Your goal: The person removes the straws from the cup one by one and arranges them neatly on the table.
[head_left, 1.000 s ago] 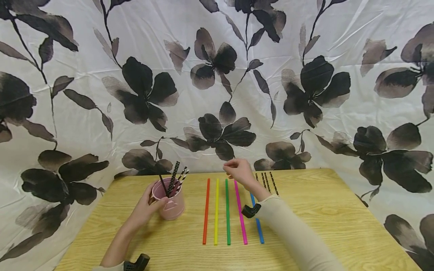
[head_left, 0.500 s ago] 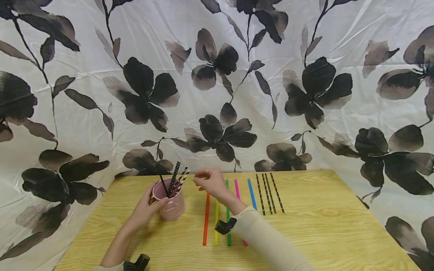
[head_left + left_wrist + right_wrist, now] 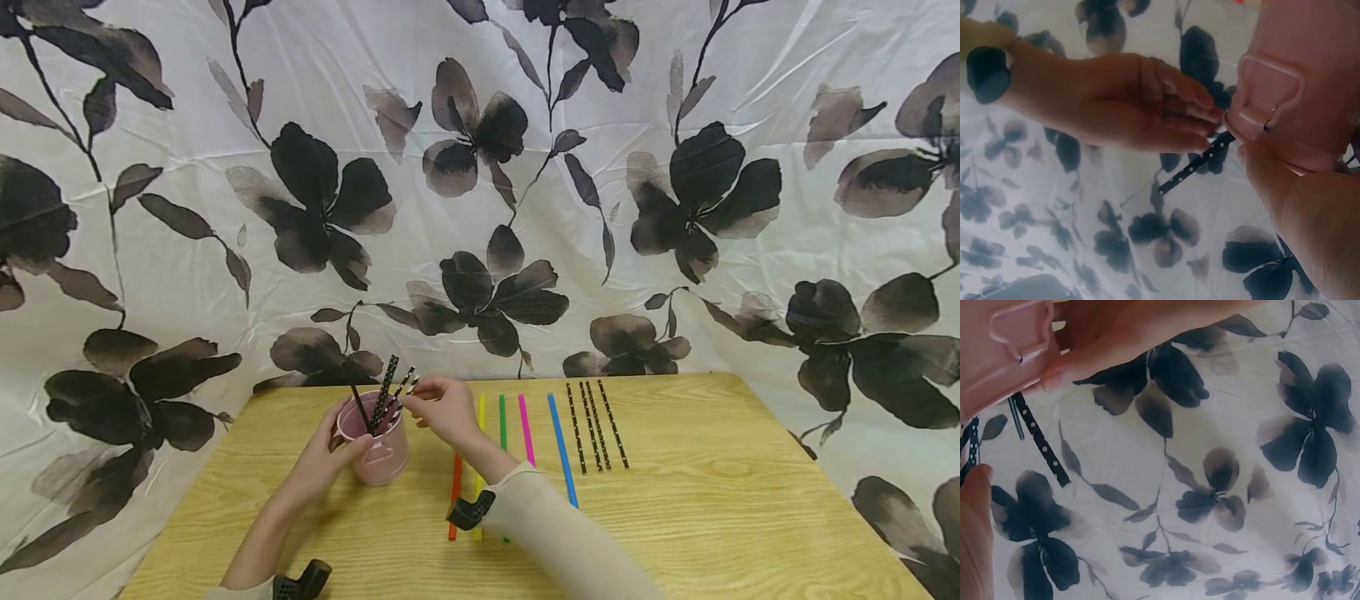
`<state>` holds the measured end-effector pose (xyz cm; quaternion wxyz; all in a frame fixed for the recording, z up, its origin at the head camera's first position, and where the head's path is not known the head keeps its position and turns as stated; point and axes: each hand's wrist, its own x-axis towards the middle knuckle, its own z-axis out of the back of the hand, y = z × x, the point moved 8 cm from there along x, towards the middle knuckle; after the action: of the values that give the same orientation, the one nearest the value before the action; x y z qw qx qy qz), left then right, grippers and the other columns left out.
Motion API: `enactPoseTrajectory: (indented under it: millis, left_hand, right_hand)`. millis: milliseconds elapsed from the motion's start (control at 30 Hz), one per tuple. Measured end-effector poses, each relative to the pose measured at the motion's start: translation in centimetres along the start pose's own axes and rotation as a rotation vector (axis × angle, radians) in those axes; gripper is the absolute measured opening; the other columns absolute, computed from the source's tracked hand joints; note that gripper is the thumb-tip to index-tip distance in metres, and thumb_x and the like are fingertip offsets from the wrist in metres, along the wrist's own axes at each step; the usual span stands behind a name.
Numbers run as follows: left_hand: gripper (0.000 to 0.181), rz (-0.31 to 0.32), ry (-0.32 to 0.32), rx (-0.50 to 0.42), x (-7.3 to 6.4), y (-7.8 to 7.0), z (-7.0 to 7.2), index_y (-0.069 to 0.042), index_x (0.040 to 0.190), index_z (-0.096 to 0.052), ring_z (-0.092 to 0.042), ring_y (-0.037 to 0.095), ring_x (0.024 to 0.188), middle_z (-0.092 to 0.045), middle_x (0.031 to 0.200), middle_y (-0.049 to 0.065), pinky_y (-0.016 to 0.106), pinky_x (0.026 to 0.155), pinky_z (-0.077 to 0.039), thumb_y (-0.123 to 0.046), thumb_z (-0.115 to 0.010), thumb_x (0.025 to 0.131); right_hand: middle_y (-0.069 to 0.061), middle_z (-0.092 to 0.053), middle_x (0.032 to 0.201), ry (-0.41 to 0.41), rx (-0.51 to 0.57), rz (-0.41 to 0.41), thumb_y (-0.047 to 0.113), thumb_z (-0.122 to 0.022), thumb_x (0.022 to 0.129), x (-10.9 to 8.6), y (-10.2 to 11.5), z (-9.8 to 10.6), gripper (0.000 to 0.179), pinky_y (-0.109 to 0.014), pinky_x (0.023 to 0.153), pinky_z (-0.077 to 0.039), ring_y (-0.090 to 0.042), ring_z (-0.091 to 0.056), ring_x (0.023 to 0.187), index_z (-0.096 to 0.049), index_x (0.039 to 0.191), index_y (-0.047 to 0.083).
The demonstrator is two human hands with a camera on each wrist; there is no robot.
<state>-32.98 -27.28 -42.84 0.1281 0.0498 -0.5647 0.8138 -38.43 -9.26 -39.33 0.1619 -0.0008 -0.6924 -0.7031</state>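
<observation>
My left hand [image 3: 326,457] grips a pink metal bucket [image 3: 382,462] by its side, thumb near the rim; the left wrist view shows its small wire handle [image 3: 1275,81]. Several black-and-white patterned straws lean in the bucket, among them a thick dotted straw [image 3: 385,392]. At the bucket's right rim my right hand [image 3: 450,412] pinches a striped straw [image 3: 412,382] between thumb and fingers, its lower part partly hidden by them. The right wrist view has the right thumb [image 3: 974,515] right at the straws, below the bucket [image 3: 991,381].
Red [image 3: 456,492], yellow [image 3: 482,408], green [image 3: 502,417], pink [image 3: 527,429] and blue [image 3: 561,442] straws lie in a row on the wooden table [image 3: 720,483], partly under the right arm. Several thin black dotted straws [image 3: 592,425] lie right of them. A floral cloth [image 3: 480,208] hangs behind.
My right hand has moved left from above the coloured straws to the bucket and taken hold of a striped straw. The left hand has stayed on the bucket.
</observation>
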Motion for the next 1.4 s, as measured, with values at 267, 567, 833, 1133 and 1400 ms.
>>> enactPoseTrajectory:
  millis: [267,567,833,1133,1400]
  left_hand:
    - [0.072,0.015,0.009,-0.024,-0.1,-0.3,-0.2,-0.018,0.141,-0.01,-0.027,0.038,0.123,-0.022,0.139,0.019,0.052,0.093,-0.029,-0.023,-0.057,0.087]
    - [0.07,-0.015,0.004,-0.032,0.1,-0.2,0.0,-0.018,0.14,-0.013,-0.033,0.033,0.12,-0.027,0.137,0.014,0.04,0.091,-0.035,-0.022,-0.057,0.087]
    - [0.071,0.012,0.013,-0.047,0.1,0.1,-0.3,-0.019,0.14,-0.012,-0.029,0.034,0.123,-0.024,0.138,0.018,0.045,0.093,-0.031,-0.025,-0.058,0.086]
    - [0.072,0.048,0.014,-0.077,0.4,0.4,-0.5,-0.02,0.14,-0.01,-0.029,0.033,0.123,-0.025,0.137,0.017,0.04,0.09,-0.036,-0.026,-0.058,0.086]
    - [0.073,0.013,0.001,-0.029,0.3,0.4,-0.1,-0.016,0.141,-0.011,-0.029,0.034,0.122,-0.024,0.138,0.017,0.04,0.092,-0.033,-0.026,-0.058,0.085]
  right_hand:
    - [-0.007,-0.063,0.071,-0.021,0.062,-0.054,0.01,-0.07,0.074,0.3,-0.7,-0.6,0.014,-0.035,0.054,-0.052,-0.036,-0.061,0.071,-0.062,0.08,-0.001]
    - [-0.008,-0.065,0.072,-0.004,0.062,-0.025,0.007,-0.07,0.074,0.5,-0.7,-1.3,0.011,-0.033,0.052,-0.052,-0.028,-0.063,0.068,-0.065,0.081,0.0]
    - [-0.005,-0.064,0.075,-0.013,0.104,0.047,0.008,-0.068,0.076,0.4,1.3,-0.2,0.012,-0.037,0.059,-0.052,-0.02,-0.062,0.069,-0.065,0.085,0.0]
    - [-0.015,-0.062,0.082,-0.043,0.284,0.237,0.001,-0.064,0.078,0.8,6.8,3.7,0.02,-0.038,0.06,-0.052,-0.023,-0.062,0.072,-0.059,0.094,-0.011]
    - [-0.013,-0.061,0.083,-0.079,0.279,0.347,0.007,-0.065,0.079,0.2,11.2,8.4,0.023,-0.035,0.059,-0.052,-0.02,-0.059,0.07,-0.06,0.097,-0.007]
